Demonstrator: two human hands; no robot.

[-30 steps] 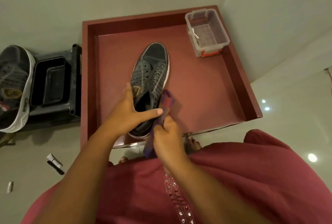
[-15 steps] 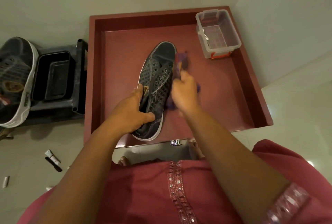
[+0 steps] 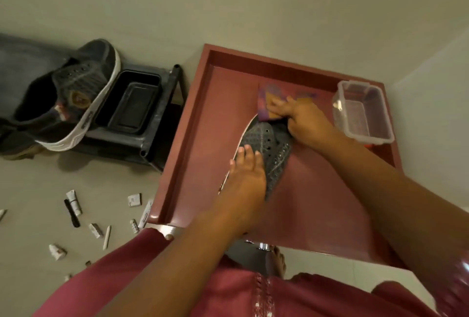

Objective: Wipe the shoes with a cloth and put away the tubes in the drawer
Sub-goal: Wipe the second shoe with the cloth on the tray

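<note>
My left hand (image 3: pixel 245 177) lies on the middle of the grey shoe (image 3: pixel 266 149) and grasps it, fingers curled over its side, keeping it down inside the open red drawer (image 3: pixel 182 154). My right hand (image 3: pixel 302 118) pinches the purple and orange cloth (image 3: pixel 266 103) and presses it on the toe of the shoe. The second shoe (image 3: pixel 73 98) leans on a black rack (image 3: pixel 137 116) at my left. The tubes (image 3: pixel 74 202) lie scattered on the floor beside the drawer. A clear plastic box (image 3: pixel 363 113) stands in the far right corner of the drawer.
</note>
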